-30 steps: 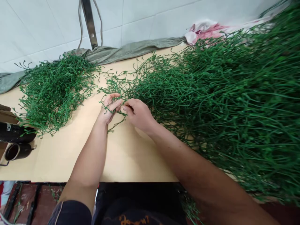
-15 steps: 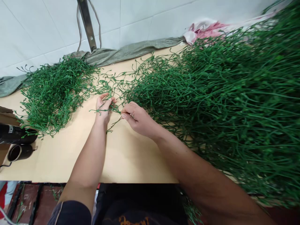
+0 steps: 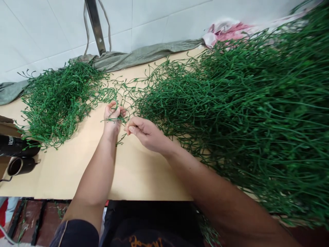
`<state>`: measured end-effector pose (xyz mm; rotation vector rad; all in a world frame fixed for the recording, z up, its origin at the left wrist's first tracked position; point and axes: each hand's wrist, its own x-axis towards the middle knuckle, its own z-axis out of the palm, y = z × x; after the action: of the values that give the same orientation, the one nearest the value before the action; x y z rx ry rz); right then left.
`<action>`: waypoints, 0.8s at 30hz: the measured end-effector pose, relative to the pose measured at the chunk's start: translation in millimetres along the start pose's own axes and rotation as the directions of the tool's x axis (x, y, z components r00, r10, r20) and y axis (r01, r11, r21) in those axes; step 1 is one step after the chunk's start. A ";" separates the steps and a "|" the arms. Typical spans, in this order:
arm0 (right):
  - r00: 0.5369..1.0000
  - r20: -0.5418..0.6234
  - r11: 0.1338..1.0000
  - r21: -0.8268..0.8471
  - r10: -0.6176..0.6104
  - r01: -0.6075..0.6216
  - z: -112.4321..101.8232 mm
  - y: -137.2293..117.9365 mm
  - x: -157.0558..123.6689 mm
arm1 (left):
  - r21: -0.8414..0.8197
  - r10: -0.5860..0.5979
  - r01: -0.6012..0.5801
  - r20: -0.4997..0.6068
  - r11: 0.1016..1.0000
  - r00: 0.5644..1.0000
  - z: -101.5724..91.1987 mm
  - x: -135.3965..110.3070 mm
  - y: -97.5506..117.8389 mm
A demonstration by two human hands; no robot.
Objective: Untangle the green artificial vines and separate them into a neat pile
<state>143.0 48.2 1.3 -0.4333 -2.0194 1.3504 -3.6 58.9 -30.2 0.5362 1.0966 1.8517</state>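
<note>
My left hand (image 3: 112, 116) is palm up over the table, its fingers curled round a few thin green stems (image 3: 109, 120) that have small bud-like tips. Stem ends stick out across the palm and wrist. Just to its right, my right hand (image 3: 144, 132) is closed in a pinch at the end of a green stem (image 3: 121, 139) that slants down to the left. The fingers partly hide the pinched end. Behind both hands, loose stems (image 3: 125, 84) are strewn over the pale tabletop (image 3: 144, 175).
A heap of short green stems (image 3: 59, 99) lies at left, and a much larger pile of long stems (image 3: 231, 99) fills the right. A dark mug (image 3: 22, 166) and a black cylinder (image 3: 17, 145) stand at the left edge. Grey cloth (image 3: 144, 55) and a pink-white cloth (image 3: 226, 32) line the wall.
My right hand has moved slightly left and down, closer to my left hand. The green stems spanning the two hands show less now. My left hand has barely shifted.
</note>
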 end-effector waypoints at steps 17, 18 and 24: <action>0.713 -0.660 0.685 -0.633 -0.236 -0.360 -53.5 25.2 -5.9 | -0.025 -0.094 0.095 0.037 0.995 0.995 -6.6 2.9 4.3; 0.728 -0.640 0.667 -0.657 -0.245 -0.353 -51.4 23.9 -6.1 | -0.020 -0.093 0.094 0.040 0.995 0.995 -6.6 2.8 4.0; 0.956 -0.245 0.712 -0.699 -0.159 -0.061 -6.6 23.6 0.7 | -0.009 -0.087 0.088 0.095 0.996 0.992 -6.7 2.2 3.3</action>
<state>145.0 62.9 -18.2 -0.8509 -2.2047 0.3777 -11.1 57.0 -31.0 0.5538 1.0289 1.7390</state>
